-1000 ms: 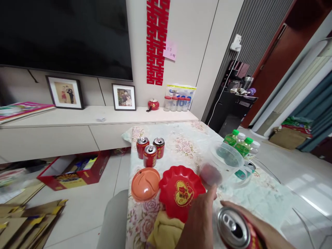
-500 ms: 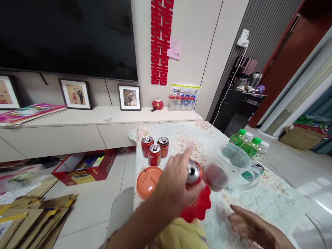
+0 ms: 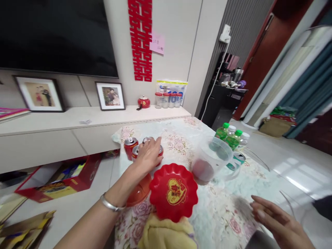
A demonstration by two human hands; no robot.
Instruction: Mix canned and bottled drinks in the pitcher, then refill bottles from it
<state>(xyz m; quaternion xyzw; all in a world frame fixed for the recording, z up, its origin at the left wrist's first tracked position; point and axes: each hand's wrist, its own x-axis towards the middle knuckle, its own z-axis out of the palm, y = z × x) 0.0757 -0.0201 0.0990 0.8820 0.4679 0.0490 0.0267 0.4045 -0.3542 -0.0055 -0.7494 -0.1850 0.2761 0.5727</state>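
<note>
My left hand point(image 3: 148, 155), with a silver bangle on the wrist, is closed over a red drink can point(image 3: 161, 151) that it largely hides. Beside it on the table stand several more red cans, with one can point(image 3: 130, 147) in plain sight at the left. Below the forearm lies an orange lid point(image 3: 140, 192), partly covered. A red scalloped plate point(image 3: 188, 188) with a gold heart sits in front of me, against a folded yellow cloth point(image 3: 167, 233). Over the table's right side, my right hand point(image 3: 281, 221) is held with fingers extended and nothing in it.
A clear plastic tub point(image 3: 211, 155) stands right of the plate, with a teal can point(image 3: 238, 159) beside it. Several green and white-capped bottles point(image 3: 232, 136) are at the table's right edge. Red-lidded jars point(image 3: 166, 100) stand on the white cabinet point(image 3: 59, 126) behind.
My left hand has carried the can from above the red plate leftward to the other cans. The plate is now uncovered. The view has shifted right; my right hand stays open.
</note>
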